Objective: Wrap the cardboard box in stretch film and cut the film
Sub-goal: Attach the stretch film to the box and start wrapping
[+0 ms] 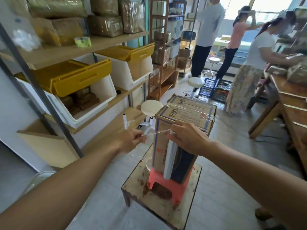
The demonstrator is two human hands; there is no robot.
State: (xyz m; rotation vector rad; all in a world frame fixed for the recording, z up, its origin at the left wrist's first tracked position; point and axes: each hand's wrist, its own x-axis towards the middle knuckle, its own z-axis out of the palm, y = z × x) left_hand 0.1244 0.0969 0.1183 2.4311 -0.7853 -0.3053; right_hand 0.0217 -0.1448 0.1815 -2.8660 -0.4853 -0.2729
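Observation:
A tall cardboard box [187, 112] with blue printed lines stands upright on a small red plastic stool [167, 185], which rests on a worn low wooden table [187, 211]. Clear film crosses the box's top. My right hand [187, 138] grips the top of a stretch film roll [169, 163] held upright against the box's near face. My left hand [131, 141] pinches a twisted strand of film [156, 132] stretched taut between both hands, left of the box.
Shelves on the left hold white bins with yellow lids [79, 80] and wrapped parcels. A white round stool [152, 107] stands behind the box. Three people work at the back right near a wooden table [289, 100] and crates [216, 87].

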